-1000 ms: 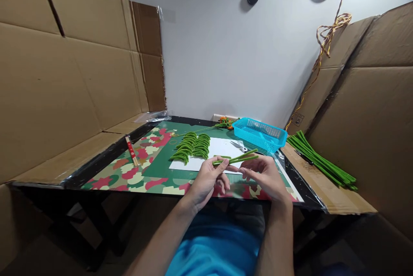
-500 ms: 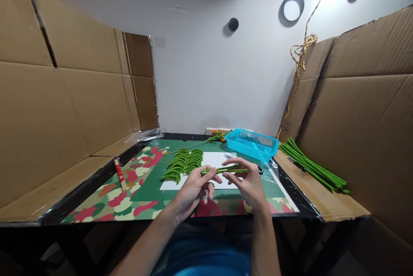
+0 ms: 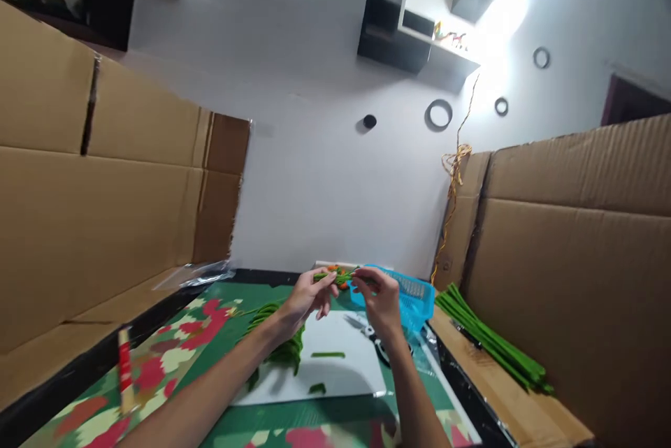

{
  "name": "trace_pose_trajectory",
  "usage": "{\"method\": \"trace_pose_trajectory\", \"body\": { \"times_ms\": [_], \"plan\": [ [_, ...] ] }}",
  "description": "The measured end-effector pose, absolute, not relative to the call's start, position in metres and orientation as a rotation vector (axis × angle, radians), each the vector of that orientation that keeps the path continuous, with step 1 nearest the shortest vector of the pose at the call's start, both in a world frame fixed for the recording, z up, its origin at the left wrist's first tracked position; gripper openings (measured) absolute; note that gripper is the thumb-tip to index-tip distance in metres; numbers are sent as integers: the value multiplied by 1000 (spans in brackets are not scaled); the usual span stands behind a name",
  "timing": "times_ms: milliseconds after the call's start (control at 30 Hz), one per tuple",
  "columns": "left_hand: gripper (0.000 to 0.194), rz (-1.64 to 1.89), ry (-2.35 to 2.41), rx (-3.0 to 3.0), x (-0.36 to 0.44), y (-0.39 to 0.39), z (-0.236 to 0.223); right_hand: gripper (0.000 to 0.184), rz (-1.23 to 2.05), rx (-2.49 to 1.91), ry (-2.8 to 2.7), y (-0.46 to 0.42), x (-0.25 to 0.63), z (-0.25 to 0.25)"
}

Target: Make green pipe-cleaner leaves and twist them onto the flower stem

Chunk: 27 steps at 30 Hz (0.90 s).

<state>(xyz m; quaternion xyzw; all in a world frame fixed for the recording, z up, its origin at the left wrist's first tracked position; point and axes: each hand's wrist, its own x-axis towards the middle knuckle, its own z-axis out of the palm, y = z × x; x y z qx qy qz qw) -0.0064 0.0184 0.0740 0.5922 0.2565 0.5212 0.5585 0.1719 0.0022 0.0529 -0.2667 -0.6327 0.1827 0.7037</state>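
My left hand and my right hand are raised above the table, both pinching a short green pipe cleaner held level between them. Below them lies a white sheet with two small green pieces on it. A row of bent green pieces sits to the left of the sheet, partly hidden by my left forearm. Scissors lie on the sheet just under my right wrist.
A blue plastic basket stands behind my hands. A bundle of long green pipe cleaners lies on the cardboard at the right. A red and white stick lies at the left. Cardboard walls enclose both sides.
The camera has tilted upward, showing more wall and shelves. My hands have lifted the green pipe cleaner up and away from me, and now stand in front of the basket.
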Motion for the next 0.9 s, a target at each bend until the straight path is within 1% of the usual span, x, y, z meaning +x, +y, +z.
{"method": "trace_pose_trajectory", "body": {
  "times_ms": [67, 167, 267, 400, 467, 667, 833, 900],
  "plan": [
    [59, 1271, 595, 1346, -9, 24, 69, 16, 373, -568, -1490, 16, 170, 56],
    [57, 1280, 598, 1301, -13, 23, 59, 24, 354, -572, -1519, 21, 166, 47],
    [54, 1292, 628, 1294, -10, 16, 47, 32, 403, -613, -1436, 17, 160, 33],
    [53, 1336, 683, 1326, 2, 9, 36, 64, 547, -657, -1277, 12, 156, 17],
    [54, 1357, 708, 1359, 7, 9, 33, 72, 602, -673, -1188, 12, 154, 13],
    [53, 1464, 750, 1503, 9, 9, 29, 64, 667, -715, -1127, 15, 146, 4],
    [41, 1541, 808, 1626, 8, 7, 27, 62, 611, -743, -1164, 14, 145, 1],
    [38, 1570, 828, 1657, 9, 7, 26, 55, 560, -762, -1205, 12, 146, 1]
  ]
}}
